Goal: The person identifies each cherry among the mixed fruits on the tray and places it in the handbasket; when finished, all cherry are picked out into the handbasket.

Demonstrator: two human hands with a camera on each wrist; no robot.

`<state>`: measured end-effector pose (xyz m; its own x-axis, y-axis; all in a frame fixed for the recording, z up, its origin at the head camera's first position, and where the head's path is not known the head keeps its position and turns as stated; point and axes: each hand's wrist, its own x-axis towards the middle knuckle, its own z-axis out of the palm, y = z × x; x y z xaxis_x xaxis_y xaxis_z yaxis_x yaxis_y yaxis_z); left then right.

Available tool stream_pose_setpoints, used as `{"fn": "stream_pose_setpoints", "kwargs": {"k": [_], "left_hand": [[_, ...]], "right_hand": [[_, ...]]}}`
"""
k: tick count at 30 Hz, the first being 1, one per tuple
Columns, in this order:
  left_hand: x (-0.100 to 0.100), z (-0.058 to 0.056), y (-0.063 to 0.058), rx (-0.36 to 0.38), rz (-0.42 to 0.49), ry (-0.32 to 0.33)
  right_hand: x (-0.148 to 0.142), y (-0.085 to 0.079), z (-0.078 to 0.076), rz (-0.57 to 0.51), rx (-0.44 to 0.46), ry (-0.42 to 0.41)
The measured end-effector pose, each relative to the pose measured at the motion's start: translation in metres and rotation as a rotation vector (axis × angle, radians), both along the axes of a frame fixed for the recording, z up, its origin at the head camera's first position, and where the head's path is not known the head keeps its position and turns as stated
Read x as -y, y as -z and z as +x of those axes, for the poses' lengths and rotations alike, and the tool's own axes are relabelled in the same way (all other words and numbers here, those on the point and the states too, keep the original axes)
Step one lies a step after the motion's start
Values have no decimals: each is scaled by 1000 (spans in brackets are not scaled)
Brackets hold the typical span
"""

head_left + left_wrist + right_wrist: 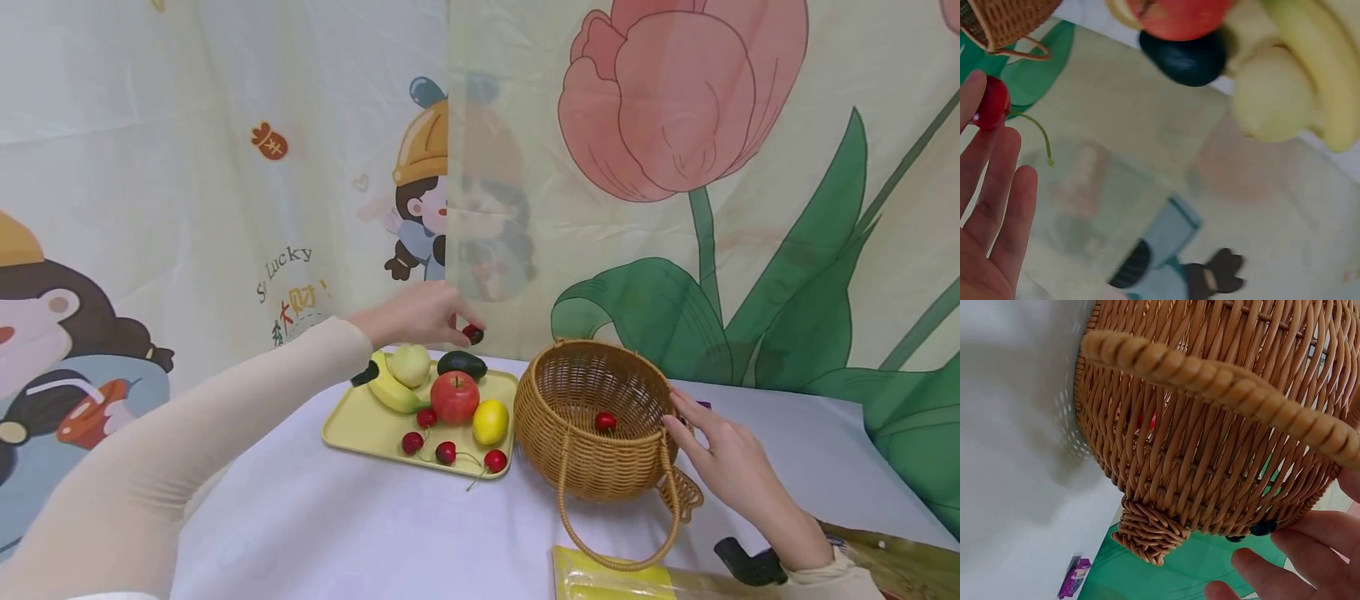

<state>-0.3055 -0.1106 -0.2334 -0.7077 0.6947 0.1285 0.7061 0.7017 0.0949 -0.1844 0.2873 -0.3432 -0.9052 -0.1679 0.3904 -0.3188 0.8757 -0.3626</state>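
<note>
My left hand (429, 312) pinches a dark red cherry (994, 103) between thumb and fingers, above the back of the yellow tray; its green stem hangs free in the left wrist view. With its fingers at the right rim of the wicker basket (592, 458), my right hand (723, 450) touches the weave. Inside the basket lies a single red cherry (605, 422). On the tray (352, 442) are a banana (393, 390), a pale round fruit (409, 365), a dark green avocado-like fruit (462, 364), a red apple (454, 397), a lemon (491, 422) and several cherries (446, 452).
The basket's handle (617, 567) leans down toward the front, over a yellow packet (611, 575). Behind the basket is a small purple packet (1075, 578). A printed curtain (510, 250) hangs behind the white table (360, 525). An olive-brown item (900, 554) lies at front right.
</note>
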Motion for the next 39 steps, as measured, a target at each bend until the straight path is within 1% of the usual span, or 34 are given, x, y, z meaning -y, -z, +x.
{"fn": "stream_pose_setpoints", "kwargs": {"k": [5, 7, 9, 13, 15, 18, 21, 22, 27, 33, 35, 39], "left_hand": [[-42, -11, -15, -28, -60, 99], [-56, -14, -20, -57, -95, 132], [-69, -17, -24, -95, -139, 137], [-90, -18, -29, -125, -228, 88], [-100, -20, -30, -144, -267, 85], [-113, -24, -27, -213, -321, 124], [-126, -28, -23, -281, -337, 165], [-131, -29, -21, -285, -332, 172], [-156, -33, -12, -251, -287, 186], [-187, -35, -4, -216, -258, 228], [-195, -35, -2, -197, -252, 241], [-208, -36, 8, -129, -245, 237]], "right_hand": [[0, 0, -1, 4, -17, -8], [0, 0, -1, 4, -15, -7], [0, 0, 0, 4, -13, -2], [-1, 0, 0, 2, 1, 4], [-1, 0, 0, 2, 4, 5], [-2, 0, 0, 7, 3, 5], [-2, 1, 0, 13, 1, 8], [-1, 1, -1, 16, 3, 10], [-1, 1, -2, 23, 30, 16], [-1, 1, -1, 23, 34, 13], [-1, 1, -1, 22, 24, 13], [-2, 1, -1, 18, 5, 10]]}}
